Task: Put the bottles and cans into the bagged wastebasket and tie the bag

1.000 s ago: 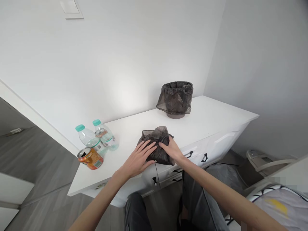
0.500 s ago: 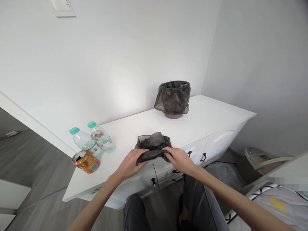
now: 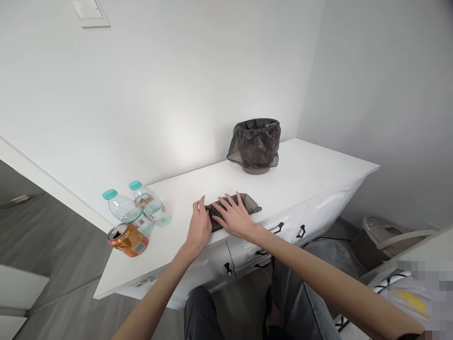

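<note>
A dark, see-through garbage bag [image 3: 252,203], rolled or folded into a narrow bundle, lies near the front edge of the white cabinet top [image 3: 304,174]. My right hand [image 3: 234,216] presses flat on it, fingers spread. At the bundle's left end is my left hand [image 3: 200,227], closed around that end with one finger sticking up; its grip is partly hidden. Behind the bundle stands a small bin [image 3: 256,171] lined with a similar dark bag [image 3: 258,146] folded over its rim.
To the left, two clear plastic bottles [image 3: 122,208] with teal caps stand beside an orange drink can [image 3: 128,240]. Below the top are drawers with black handles [image 3: 300,231]. A wall rises behind, and a grey-brown appliance or container [image 3: 375,241] sits at lower right.
The bag bundle has gone from being held up in both hands to lying flat on the cabinet top. My right hand has moved left and spread over it; the left has turned upright.
</note>
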{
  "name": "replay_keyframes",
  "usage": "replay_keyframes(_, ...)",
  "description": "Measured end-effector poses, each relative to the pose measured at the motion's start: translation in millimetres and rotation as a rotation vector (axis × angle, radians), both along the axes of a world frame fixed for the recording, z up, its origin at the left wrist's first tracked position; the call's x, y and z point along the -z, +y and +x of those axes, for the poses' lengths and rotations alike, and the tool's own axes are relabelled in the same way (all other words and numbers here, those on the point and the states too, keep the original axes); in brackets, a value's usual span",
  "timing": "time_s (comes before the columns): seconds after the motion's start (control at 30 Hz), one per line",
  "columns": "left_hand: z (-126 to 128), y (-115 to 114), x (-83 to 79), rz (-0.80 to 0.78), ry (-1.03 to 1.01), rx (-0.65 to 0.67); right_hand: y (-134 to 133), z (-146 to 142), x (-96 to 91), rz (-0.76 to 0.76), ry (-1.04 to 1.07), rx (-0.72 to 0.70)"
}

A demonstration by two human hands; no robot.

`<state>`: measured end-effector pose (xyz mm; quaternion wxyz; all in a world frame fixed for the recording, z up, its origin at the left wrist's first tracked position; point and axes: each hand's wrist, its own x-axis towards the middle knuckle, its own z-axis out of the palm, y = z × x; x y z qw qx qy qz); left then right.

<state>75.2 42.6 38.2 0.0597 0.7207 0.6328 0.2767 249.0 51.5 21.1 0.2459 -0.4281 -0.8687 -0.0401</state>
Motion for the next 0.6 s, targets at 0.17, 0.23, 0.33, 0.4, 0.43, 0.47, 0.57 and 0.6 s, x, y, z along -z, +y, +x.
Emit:
replay_keyframes(0.17, -5, -9, 8.4, 0.257, 0.433, 0.281, 18, 2, 14.9, -0.146, -0.055, -0.106)
replay_keyframes(0.23, -11, -9, 19.9, 0.182, 0.498, 0.299, 20, 3, 19.7, -0.185, -0.057, -0.127)
replay_keyframes(0.33, -24, -8, 39.0, 0.056, 0.489, 0.240, 22, 2, 24.4, -0.214, -0.017, -0.136)
replay_keyframes(0.4, -31, -7, 47.2, 0.016, 0.456, 0.225, 22, 2, 25.5, -0.225, 0.012, -0.134)
replay_keyframes(0.43, -33, -7, 49.4, 0.010, 0.442, 0.227, 23, 2, 25.5, -0.230, 0.022, -0.130)
replay_keyframes(0.47, -34, -7, 50.5, 0.010, 0.432, 0.231, 23, 2, 25.3, -0.234, 0.028, -0.127)
replay_keyframes(0.57, -35, -8, 49.9, 0.019, 0.422, 0.235, 25, 2, 24.4, -0.244, 0.024, -0.125)
replay_keyframes(0.6, -34, -8, 49.4, 0.021, 0.420, 0.233, 25, 2, 24.2, -0.248, 0.016, -0.128)
